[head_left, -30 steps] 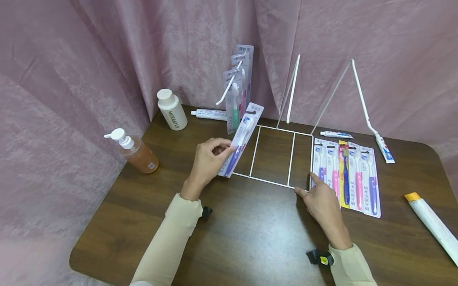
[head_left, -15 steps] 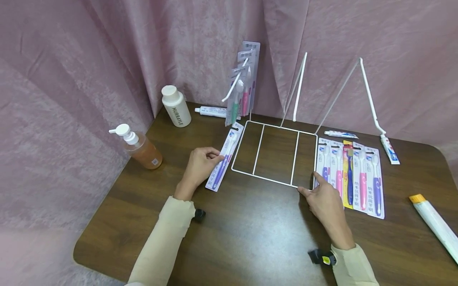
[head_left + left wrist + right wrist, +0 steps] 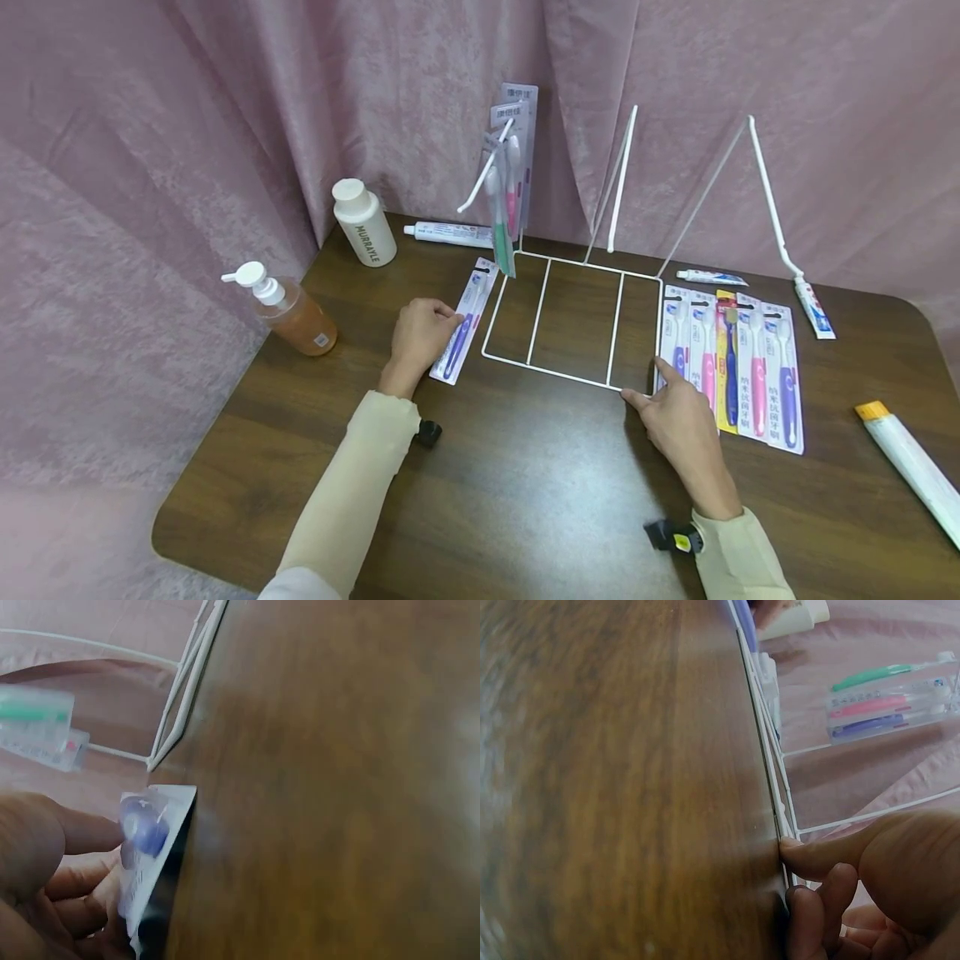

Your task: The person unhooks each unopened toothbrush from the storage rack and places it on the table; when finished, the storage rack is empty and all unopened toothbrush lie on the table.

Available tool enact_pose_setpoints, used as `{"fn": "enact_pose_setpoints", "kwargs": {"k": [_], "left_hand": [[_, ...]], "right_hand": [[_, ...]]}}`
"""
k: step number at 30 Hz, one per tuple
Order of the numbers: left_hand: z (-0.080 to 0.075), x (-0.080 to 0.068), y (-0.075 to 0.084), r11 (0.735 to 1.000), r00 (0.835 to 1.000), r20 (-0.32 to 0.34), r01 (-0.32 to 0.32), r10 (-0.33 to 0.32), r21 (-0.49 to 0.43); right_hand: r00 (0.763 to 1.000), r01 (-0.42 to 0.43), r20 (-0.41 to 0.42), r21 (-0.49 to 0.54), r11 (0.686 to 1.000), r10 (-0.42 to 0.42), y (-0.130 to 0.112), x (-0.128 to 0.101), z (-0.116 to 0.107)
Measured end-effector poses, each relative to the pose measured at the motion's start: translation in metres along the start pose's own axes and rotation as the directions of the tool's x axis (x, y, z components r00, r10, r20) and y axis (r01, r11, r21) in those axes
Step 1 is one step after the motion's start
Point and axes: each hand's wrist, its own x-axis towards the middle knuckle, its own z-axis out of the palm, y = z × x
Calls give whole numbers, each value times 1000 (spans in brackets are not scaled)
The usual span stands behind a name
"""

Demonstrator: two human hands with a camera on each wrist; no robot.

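My left hand (image 3: 420,337) pinches a packaged purple toothbrush (image 3: 468,318) by its edge. That pack lies at a slant on the table, left of a white wire rack (image 3: 608,385). In the left wrist view the thumb is at the purple handle (image 3: 148,835) under clear plastic. My right hand (image 3: 678,417) holds the rack's near right corner between thumb and index finger; in the right wrist view the thumb (image 3: 810,855) presses against the wire. Several packaged toothbrushes (image 3: 525,125) hang from the rack's left hook, a green one (image 3: 500,237) frontmost. The middle and right hooks carry no toothbrushes.
Several packaged toothbrushes (image 3: 756,375) lie in a row right of the rack. Toothpaste tubes (image 3: 453,234) lie around the table, one larger tube (image 3: 911,471) at far right. A white bottle (image 3: 365,225) and an amber pump bottle (image 3: 300,321) stand at left. A pink curtain (image 3: 420,100) hangs behind.
My left hand has brought the purple toothbrush pack down and left from beside the hook onto the table. The hanging green pack has swung and turned. My right hand stays at the rack's corner.
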Motion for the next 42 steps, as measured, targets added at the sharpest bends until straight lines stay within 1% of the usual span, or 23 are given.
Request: {"fn": "enact_pose_setpoints", "kwargs": {"k": [3,7,8,10,15,20,21,22,23,24,27,28,29,30,32,34,36,39,42], "left_hand": [[0,1,8,999,1000,-13,18,-18,41],[2,4,13,997,998,-21,52,-51,65],[3,4,13,997,998,-25,52,-50,63],[1,0,19,997,998,-27,57,-55,61],[-8,-17,39,997,998,-33,63,-61,52],[-10,-16,36,998,999,-15,50,-49,39],[-7,-12,31,998,999,-15,44,-43,42],[-8,-12,31,998,999,-13,41,-41,41],[-11,-14,36,998,999,-13,49,-48,49],[-13,-15,36,998,999,-17,41,-40,46],[-19,-12,37,1000,998,-63,-6,7,17],[-25,-16,43,1000,996,-82,-27,26,-6],[-28,-15,45,998,993,-107,-58,54,-37],[-31,-14,47,993,987,-135,-93,83,-70],[-37,-14,56,975,972,-189,-166,137,-149],[-42,-13,63,945,951,-246,-244,189,-216],[-47,-12,71,913,929,-288,-310,232,-265],[-50,-11,82,862,904,-310,-391,294,-321],[-52,-10,90,819,887,-305,-444,346,-362]], "right_hand": [[1000,6,-4,-6,1000,-6,0,1,0],[1000,6,-5,-16,1000,-6,-1,1,0],[1000,4,-4,-16,1000,-4,-1,2,0],[1000,0,-4,-15,1000,0,-1,1,0],[1000,1,-8,-11,1000,-1,0,1,0],[1000,2,-13,-14,1000,-2,0,0,0],[1000,3,-14,-14,1000,-3,0,0,0],[1000,3,-13,-12,1000,-3,0,0,0],[1000,5,-11,-10,1000,-5,0,0,0],[1000,4,-9,-7,1000,-4,0,0,0],[1000,10,-9,-2,1000,-10,0,0,-1],[1000,12,-11,-2,1000,-12,0,0,-1],[1000,14,-14,-3,1000,-14,0,0,0],[1000,15,-17,-3,1000,-15,0,-1,0],[1000,18,-23,-5,1000,-18,0,-1,-1],[999,20,-26,-4,1000,-20,0,-1,-1],[999,24,-27,-2,1000,-24,0,-1,-1],[999,26,-25,1,1000,-26,0,-1,-1],[999,35,-32,6,999,-35,1,0,0]]}}
